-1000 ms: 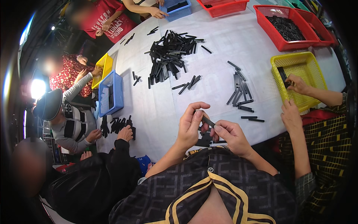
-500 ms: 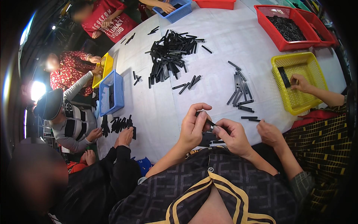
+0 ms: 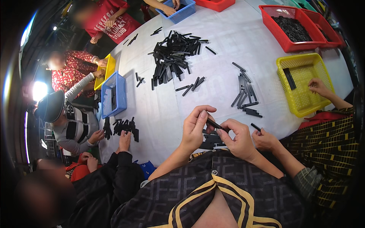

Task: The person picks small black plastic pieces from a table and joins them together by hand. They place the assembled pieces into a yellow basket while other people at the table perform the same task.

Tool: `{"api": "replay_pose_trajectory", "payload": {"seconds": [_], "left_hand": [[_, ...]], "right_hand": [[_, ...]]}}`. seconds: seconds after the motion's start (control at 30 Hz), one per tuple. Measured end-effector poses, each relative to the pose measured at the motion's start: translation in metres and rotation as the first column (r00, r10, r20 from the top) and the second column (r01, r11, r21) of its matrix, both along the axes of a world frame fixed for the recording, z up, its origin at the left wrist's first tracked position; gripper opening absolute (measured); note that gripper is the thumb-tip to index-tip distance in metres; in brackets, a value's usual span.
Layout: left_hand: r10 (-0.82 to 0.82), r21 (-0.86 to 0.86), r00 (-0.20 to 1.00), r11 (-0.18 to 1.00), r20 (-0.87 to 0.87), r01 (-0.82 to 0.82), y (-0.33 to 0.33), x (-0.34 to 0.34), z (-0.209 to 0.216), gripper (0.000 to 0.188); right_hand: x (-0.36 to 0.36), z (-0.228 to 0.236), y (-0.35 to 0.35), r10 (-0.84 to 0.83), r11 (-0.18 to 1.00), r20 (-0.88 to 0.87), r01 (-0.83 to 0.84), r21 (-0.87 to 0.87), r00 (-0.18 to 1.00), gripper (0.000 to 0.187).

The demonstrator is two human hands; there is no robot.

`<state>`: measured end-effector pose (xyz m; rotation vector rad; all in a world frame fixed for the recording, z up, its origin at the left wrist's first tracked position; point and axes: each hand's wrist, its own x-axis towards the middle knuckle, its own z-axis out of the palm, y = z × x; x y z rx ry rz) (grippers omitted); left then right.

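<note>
My left hand [image 3: 194, 127] pinches one end of a short black bar [image 3: 215, 124] between thumb and fingers. On the other end are the closed thumb and fingers of my right hand [image 3: 238, 140]. The bar is tilted, held above the table close to my chest. Below my hands, several flat black pieces [image 3: 208, 143] lie on the white tabletop, partly hidden by my fingers. Beyond them to the right is a loose cluster of black bars [image 3: 245, 91], and a large heap of black bars [image 3: 175, 57] lies at the middle of the table.
At the right, a co-worker's hand [image 3: 266, 140] holds a black bar; their other hand is over a yellow basket [image 3: 310, 83]. Red baskets [image 3: 289, 47] stand behind it. On the left, co-workers sit around a blue basket [image 3: 121, 95], a yellow basket [image 3: 110, 66] and black pieces [image 3: 125, 125].
The bar between my hands has shifted slightly right and shows more of its length. The right-hand co-worker has lifted a bar off the table; their other hand has moved away from the basket's black piece.
</note>
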<state>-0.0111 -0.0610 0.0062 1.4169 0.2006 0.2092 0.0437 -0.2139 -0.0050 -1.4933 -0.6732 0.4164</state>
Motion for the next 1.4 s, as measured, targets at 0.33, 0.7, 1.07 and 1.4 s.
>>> {"api": "replay_pose_trajectory", "payload": {"seconds": [0.33, 0.7, 1.07, 1.4], "left_hand": [[0.062, 0.022, 0.996, 0.998, 0.071, -0.064, 0.000, 0.000, 0.002, 0.021], [0.050, 0.032, 0.994, 0.998, 0.095, -0.053, -0.001, 0.000, -0.001, 0.015], [0.073, 0.118, 0.997, 0.990, 0.010, -0.073, 0.016, 0.012, -0.028, 0.015], [0.536, 0.712, 0.796, 0.673, -0.282, -0.201, 0.127, 0.054, -0.168, 0.033]], "right_hand": [[0.005, 0.010, -0.004, -0.023, 0.999, 0.081, 0.019, 0.045, 0.996, 0.007], [0.006, 0.004, -0.005, 0.014, 0.997, -0.057, -0.010, 0.074, 0.998, 0.009], [0.015, -0.029, -0.002, -0.141, 0.990, -0.198, 0.143, -0.004, 0.970, 0.013], [0.080, -0.156, -0.041, -0.266, 0.642, -0.954, 0.764, -0.070, 0.137, 0.014]]}}
